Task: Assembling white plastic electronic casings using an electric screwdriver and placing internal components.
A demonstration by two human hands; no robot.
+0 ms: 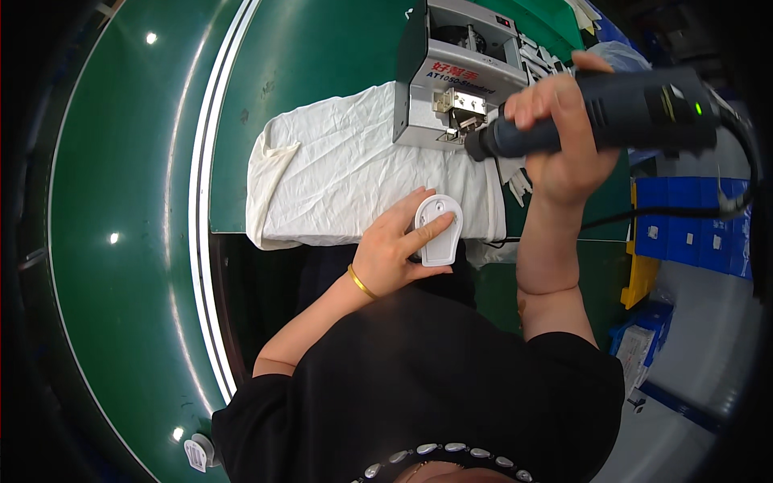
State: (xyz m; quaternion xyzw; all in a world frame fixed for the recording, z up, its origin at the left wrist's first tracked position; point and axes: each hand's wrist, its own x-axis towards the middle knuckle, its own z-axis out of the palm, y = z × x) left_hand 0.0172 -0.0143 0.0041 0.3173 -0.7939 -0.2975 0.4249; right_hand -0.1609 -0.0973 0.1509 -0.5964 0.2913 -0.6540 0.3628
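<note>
White part position: I have it in the left hand (390,248), the white plastic part (438,251) against the fingers, one digit laid across its face, over the near edge of the cloth.
Left grip: partly closed, digits on either side of the part; some fingers are hidden behind it.
Part appearance: rounded at the far end, narrower and straight at the near end, with a raised rim around a recessed face; small round details show near the rounded end.
Right grip: the right hand (564,133) is curled around the dark powered driver (644,113), a matte cylinder with a lit green lamp.
Driver nose: just beside the front fitting of the grey metal machine (456,68); I cannot tell whether they touch.
Cloth: white fabric (338,173), soft and creased, one corner folded over.
Bench: smooth green surface (322,52).
Bins: blue, box-shaped containers (684,229) at right.
</note>
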